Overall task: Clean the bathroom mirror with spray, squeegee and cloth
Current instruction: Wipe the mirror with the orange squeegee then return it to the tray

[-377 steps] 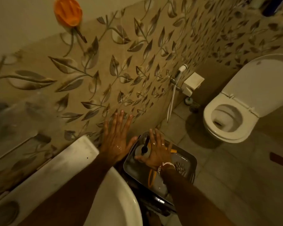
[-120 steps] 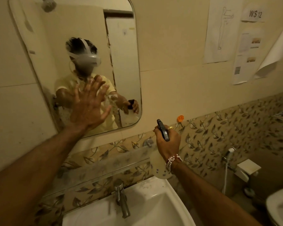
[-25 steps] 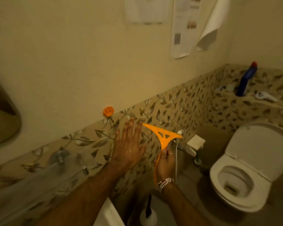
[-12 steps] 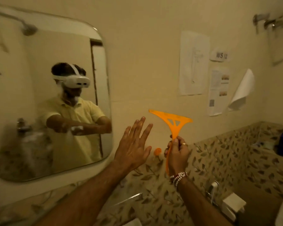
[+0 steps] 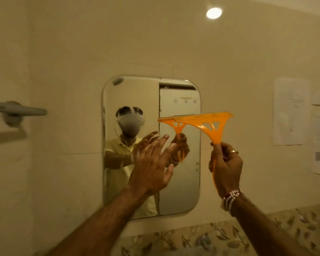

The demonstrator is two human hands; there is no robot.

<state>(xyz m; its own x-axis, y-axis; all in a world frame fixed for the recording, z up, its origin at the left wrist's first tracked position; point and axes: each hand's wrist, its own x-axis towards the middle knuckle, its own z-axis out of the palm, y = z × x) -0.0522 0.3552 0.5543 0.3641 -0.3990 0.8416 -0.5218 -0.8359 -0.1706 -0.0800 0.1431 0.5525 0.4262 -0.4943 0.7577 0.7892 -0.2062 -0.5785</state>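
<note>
The mirror [image 5: 179, 182] hangs on the wall [image 5: 229, 61], with a towel bar [image 5: 17, 110] to its left and papers [image 5: 290, 111] to its right. The left hand [image 5: 151, 167] is raised before the mirror's middle. The right hand [image 5: 225, 167], further right, holds the squeegee [image 5: 198, 120] before the mirror's right edge.

- The left hand [image 5: 151, 163] is reaching forward and up, palm open, fingers [image 5: 160, 143] spread and pointing upward, gripping nothing.
- The right hand [image 5: 225, 163] is rising at about the same height, fingers curled closed around the squeegee [image 5: 211, 126] handle, a ring on one finger.
- A beaded bracelet [image 5: 230, 198] is circling the right wrist.
</note>
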